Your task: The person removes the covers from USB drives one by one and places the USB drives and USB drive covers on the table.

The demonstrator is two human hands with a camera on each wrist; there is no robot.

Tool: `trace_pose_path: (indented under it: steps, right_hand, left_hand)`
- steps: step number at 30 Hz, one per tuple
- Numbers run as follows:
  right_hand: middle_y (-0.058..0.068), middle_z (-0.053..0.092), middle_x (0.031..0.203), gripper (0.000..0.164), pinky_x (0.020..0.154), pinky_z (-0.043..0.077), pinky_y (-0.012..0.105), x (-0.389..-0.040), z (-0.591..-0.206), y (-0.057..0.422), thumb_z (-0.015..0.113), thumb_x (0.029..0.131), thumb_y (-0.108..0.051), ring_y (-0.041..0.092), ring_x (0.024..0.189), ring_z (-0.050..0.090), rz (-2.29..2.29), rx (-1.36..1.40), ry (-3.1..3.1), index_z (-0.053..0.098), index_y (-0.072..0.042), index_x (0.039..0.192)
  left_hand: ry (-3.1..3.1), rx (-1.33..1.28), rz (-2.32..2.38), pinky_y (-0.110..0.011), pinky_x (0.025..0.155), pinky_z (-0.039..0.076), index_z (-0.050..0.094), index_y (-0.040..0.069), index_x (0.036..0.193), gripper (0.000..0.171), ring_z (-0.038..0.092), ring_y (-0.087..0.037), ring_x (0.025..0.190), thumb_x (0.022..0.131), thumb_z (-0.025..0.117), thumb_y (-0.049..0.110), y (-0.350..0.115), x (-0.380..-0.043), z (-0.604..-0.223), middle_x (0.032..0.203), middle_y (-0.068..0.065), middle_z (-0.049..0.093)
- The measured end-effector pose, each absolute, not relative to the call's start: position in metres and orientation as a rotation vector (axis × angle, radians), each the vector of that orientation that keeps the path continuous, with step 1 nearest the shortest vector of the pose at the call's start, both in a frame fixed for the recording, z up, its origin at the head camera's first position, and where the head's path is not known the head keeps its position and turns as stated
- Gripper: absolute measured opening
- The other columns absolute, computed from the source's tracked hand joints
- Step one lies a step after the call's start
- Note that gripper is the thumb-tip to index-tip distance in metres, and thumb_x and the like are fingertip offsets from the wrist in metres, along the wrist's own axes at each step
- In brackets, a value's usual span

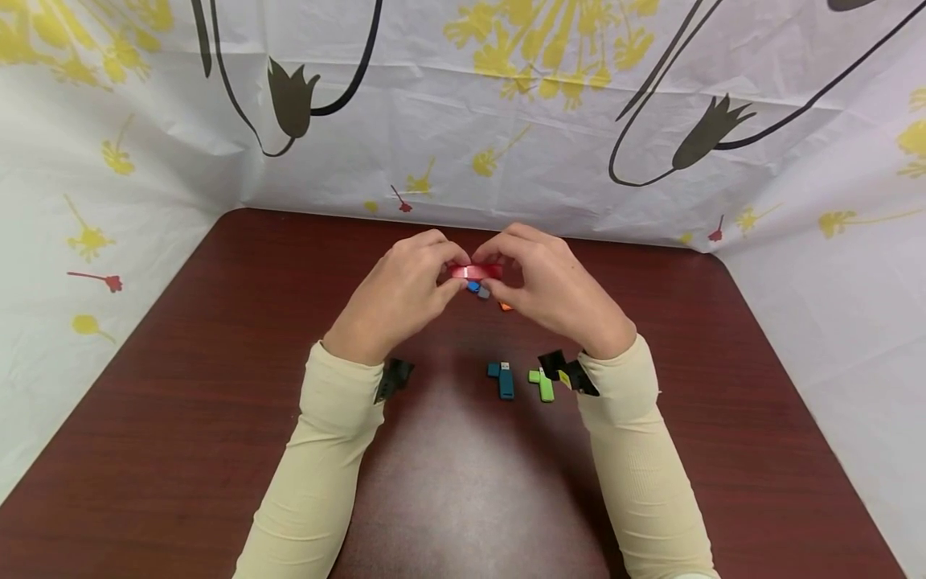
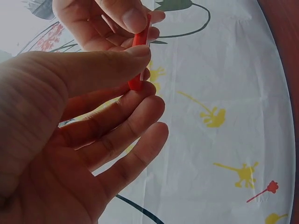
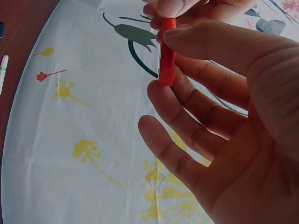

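A person's left hand (image 1: 398,285) and right hand (image 1: 557,281) meet above a dark reddish-brown wood-grain table (image 1: 195,386), both pinching one slim, glossy red bar-shaped piece (image 1: 486,272) from its two ends. The left thumb and fingertips grip the end on the person's left, the right thumb and fingertips the other, and in the wrist views the remaining fingers fan loosely apart. A narrow pale band crosses the red piece near the left fingertips; whether it is a gap or a marking cannot be told. In the head view, just below the red piece, small blue (image 1: 473,286), grey (image 1: 483,293) and orange (image 1: 506,306) pieces show, partly hidden by the hands. Nearer the person, between the forearms, a teal rectangular USB stick (image 1: 506,384) with a bare metal plug lies beside its small teal cap (image 1: 493,370). To its right, near the right wrist, lies a lime-green USB stick (image 1: 546,389) with a lime-green cap (image 1: 534,375) at its side. Cream long sleeves (image 1: 304,482) cover both arms, and black devices sit at the wrists. Behind the table hangs a white sheet (image 1: 405,121) printed with yellow, red and dark grey flowers.
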State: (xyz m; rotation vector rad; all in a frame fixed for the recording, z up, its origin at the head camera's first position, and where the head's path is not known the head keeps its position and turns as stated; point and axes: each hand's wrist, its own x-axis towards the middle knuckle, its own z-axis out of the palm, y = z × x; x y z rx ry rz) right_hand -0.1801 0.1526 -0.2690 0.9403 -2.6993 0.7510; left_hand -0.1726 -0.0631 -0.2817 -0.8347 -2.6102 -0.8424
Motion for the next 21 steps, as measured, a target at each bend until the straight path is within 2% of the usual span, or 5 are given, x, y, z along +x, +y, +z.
trace_pose_path:
  steps: [21]
  right_hand:
    - [0.003, 0.068, 0.102, 0.019, 0.077, 0.052, 0.035, -0.1820, -0.2683, 0.1529, 0.083, 0.095, -0.010, 0.017, 0.086, 0.063, 0.695, 0.961, -2.743, 0.079, -0.010, 0.113]
  left_hand:
    - [-2.616, -0.851, -0.863, -0.034, 0.081, 0.059, 0.082, 0.002, 0.110, 0.014, 0.069, -0.022, 0.088, 0.100, 0.078, 0.011, -0.0623, -0.1730, -0.2804, 0.102, -0.009, 0.074]
